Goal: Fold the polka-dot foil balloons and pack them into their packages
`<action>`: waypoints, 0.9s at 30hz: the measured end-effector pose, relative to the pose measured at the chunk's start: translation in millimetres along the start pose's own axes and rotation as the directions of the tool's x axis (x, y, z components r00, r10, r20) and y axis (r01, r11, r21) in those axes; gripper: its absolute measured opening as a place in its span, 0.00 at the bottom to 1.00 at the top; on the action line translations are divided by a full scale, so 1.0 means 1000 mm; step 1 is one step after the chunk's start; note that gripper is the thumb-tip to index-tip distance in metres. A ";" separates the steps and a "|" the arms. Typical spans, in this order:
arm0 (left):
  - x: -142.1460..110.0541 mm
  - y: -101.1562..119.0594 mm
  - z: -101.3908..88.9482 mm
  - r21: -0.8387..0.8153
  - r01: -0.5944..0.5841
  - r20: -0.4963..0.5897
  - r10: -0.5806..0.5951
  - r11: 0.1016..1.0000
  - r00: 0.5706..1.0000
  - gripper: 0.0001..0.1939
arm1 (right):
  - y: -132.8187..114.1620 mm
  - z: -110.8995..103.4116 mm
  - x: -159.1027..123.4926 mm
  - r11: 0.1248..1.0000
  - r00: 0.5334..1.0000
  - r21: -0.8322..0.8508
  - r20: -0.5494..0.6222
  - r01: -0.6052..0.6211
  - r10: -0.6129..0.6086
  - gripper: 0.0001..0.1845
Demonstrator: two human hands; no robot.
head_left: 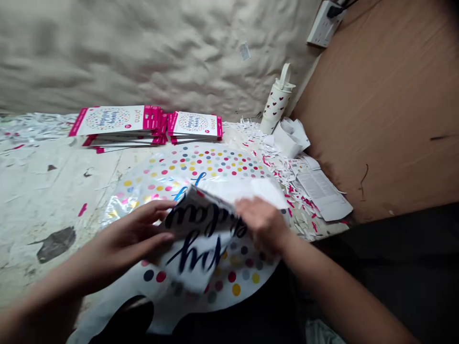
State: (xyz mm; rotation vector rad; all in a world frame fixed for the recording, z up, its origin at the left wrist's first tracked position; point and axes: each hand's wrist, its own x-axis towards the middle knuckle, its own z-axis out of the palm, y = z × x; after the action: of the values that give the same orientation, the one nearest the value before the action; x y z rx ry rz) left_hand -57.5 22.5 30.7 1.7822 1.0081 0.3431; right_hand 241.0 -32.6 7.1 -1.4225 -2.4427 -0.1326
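Left hand (134, 234) & right hand (267, 227) both pinch a flap (211, 215). Table (32, 184) spans mid-left of frame; dotty sheet (202, 165) lies partly on it, mid-frame, w/ that flap bent up: part folded, I'd say, wide rim unfolded. Packs (114, 120), upper L, look done. Cup (275, 106) w/ hearts, upper R.

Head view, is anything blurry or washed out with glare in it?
Head view: both hands and the printed sheet between them look motion-smeared; white glare streaks the dotted foil at its left side; the bottom right corner sinks into near black.
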 end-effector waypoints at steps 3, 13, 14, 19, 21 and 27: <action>-0.028 -0.010 -0.028 -0.051 0.088 0.116 -0.082 0.995 0.990 0.18 | -0.019 0.025 -0.013 0.975 0.983 0.218 0.167 0.040 -0.078 0.18; 0.047 0.056 0.033 0.008 -0.240 0.181 0.235 0.971 0.955 0.19 | -0.003 -0.044 -0.018 0.188 0.849 0.840 0.454 -0.509 0.270 0.47; 0.056 0.058 0.045 0.018 -0.253 0.098 0.250 0.967 0.963 0.19 | -0.002 -0.037 -0.019 0.041 0.821 0.848 0.499 -0.529 0.279 0.40; 0.052 0.015 0.088 0.389 -0.365 0.059 0.372 0.846 0.926 0.23 | 0.045 -0.009 -0.046 -0.260 0.561 0.879 0.460 -0.401 0.688 0.21; 0.034 -0.009 0.083 0.506 -0.490 0.326 0.368 0.710 0.871 0.26 | 0.065 -0.009 -0.060 -0.278 0.468 0.870 0.460 -0.406 0.755 0.21; 0.007 -0.011 0.020 0.645 -0.340 0.279 0.203 0.684 0.939 0.15 | 0.075 -0.010 -0.067 -0.308 0.375 0.827 0.504 -0.471 0.778 0.19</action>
State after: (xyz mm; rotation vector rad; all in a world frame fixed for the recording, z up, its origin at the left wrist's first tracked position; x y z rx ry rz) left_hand -45.8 16.4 10.3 2.6086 0.7714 -0.0474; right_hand 338.3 -52.9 -9.8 -1.5584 -0.5442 1.2088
